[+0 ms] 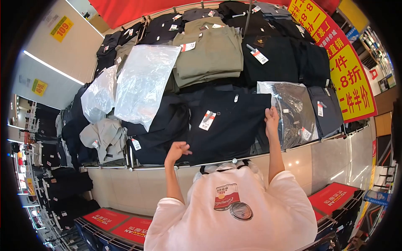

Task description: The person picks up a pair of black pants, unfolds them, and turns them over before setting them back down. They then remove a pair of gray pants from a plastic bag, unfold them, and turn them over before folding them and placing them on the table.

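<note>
A folded black garment (228,125) with a red and white tag (207,120) lies in front of me on the display table. My right hand (271,118) grips its right edge, next to a dark garment sealed in a clear plastic bag (293,115). My left hand (177,151) hovers over the garment's lower left corner, near the table's front rail, with its fingers loosely curled and holding nothing. My white printed T-shirt (234,213) fills the bottom of the view.
The table is piled with folded clothes: olive ones (209,56), black ones (272,58), a grey one (104,138). Two empty clear plastic bags (142,81) lie at left. A yellow and red price sign (349,79) stands at right. Red floor signs (121,224) lie below.
</note>
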Available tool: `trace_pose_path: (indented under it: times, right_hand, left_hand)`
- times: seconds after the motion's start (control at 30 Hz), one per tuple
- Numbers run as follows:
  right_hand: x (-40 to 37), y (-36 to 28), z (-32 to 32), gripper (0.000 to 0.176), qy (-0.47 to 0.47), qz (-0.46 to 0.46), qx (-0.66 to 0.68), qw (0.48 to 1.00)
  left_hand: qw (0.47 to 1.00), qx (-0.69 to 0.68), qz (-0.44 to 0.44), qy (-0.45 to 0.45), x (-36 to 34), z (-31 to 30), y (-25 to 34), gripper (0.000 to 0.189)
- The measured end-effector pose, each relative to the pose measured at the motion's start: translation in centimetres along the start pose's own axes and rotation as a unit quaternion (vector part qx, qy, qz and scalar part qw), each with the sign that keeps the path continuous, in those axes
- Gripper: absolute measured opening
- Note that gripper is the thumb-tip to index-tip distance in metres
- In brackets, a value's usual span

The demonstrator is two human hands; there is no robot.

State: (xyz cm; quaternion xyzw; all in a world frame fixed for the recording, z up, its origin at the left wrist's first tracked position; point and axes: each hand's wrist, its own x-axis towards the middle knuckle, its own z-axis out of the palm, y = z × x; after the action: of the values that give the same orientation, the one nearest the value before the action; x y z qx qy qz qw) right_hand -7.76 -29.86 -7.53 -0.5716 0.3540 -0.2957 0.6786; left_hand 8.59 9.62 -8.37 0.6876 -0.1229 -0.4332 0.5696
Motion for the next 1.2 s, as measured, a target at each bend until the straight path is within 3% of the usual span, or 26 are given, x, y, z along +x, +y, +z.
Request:
trace_pose_path:
  times: [0.07, 0.17, 0.2, 0.27, 0.4, 0.53, 0.73, 0.8, 0.93, 1.0, 1.03, 1.1, 1.2]
  right_hand:
    - [0.2, -1.3, 0.3, 0.008, -0.059, -0.018, 0.184, 0.981]
    - [0.5, -2.7, 0.5, 0.022, -0.097, -0.009, 0.262, 0.96]
    - [0.4, -3.6, 0.7, 0.028, -0.103, 0.007, 0.304, 0.947]
    - [0.5, -4.0, 0.6, 0.032, -0.119, 0.02, 0.318, 0.94]
    - [0.1, -5.0, 1.1, 0.033, -0.13, 0.046, 0.349, 0.927]
    - [-0.2, -5.7, 1.4, 0.036, -0.147, 0.031, 0.361, 0.92]
    - [-0.7, -6.6, 0.5, 0.043, -0.163, 0.026, 0.393, 0.905]
    - [-1.0, -6.8, 0.5, 0.044, -0.151, 0.029, 0.408, 0.9]
    - [-0.8, -6.6, 0.2, 0.045, -0.155, 0.032, 0.415, 0.896]
    - [-0.7, -6.7, 0.3, 0.046, -0.15, 0.031, 0.409, 0.9]
    - [-0.5, -6.6, 0.2, 0.046, -0.152, 0.032, 0.408, 0.9]
    - [-0.3, -6.5, 0.1, 0.047, -0.186, -0.007, 0.338, 0.923]
    - [-0.4, -6.9, 0.2, 0.047, -0.158, 0.007, 0.326, 0.932]
  left_hand:
    - [0.998, 0.047, -0.011, -0.05, 0.2, -0.4, -1.8, 0.024]
    - [0.959, 0.279, 0.015, -0.045, 0.5, 0.5, -1.5, 0.02]
    - [0.96, 0.277, 0.016, -0.044, 0.8, 1.2, -0.6, 0.02]
    - [0.965, 0.171, 0.13, 0.153, 1.4, 3.3, 1.4, 0.024]
    - [0.961, 0.146, 0.155, 0.174, 5.5, 5.2, 1.8, 0.035]
    - [0.942, 0.265, 0.133, 0.157, 9.0, 8.5, 0.4, 0.046]
    - [0.943, 0.282, 0.043, 0.172, 11.0, 9.4, -0.9, 0.031]
    - [0.869, 0.341, 0.181, 0.31, 10.9, 9.9, -0.7, 0.033]
    - [0.855, 0.255, 0.231, 0.389, 11.5, 10.0, -0.5, 0.033]
    - [0.959, 0.058, 0.083, 0.264, 12.2, 9.1, -0.8, 0.033]
    - [0.959, 0.058, 0.083, 0.265, 12.1, 8.6, -0.5, 0.033]
    - [0.998, -0.014, -0.011, 0.063, 11.7, 7.8, 0.0, 0.034]
    - [0.998, 0.002, 0.006, 0.069, 12.0, 7.8, -0.4, 0.032]
